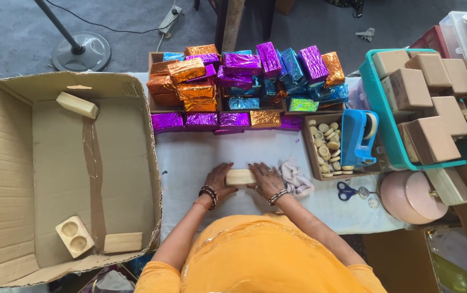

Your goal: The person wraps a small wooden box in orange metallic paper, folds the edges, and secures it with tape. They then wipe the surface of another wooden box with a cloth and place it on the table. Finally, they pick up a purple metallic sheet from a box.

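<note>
Pale rectangular wooden block (240, 177) pinched endwise between left hand (219, 182) and right hand (266, 182) on white-covered tabletop (190, 157), fingers closed on its ends; could slip sideways if pressed unevenly, nudging crumpled cloth (296, 178) at right.

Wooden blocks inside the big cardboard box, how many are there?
3. One plain block lies near the box's far wall, one block with two round hollows sits at the near left, and one plain block lies just right of it. None seem hidden.
</note>
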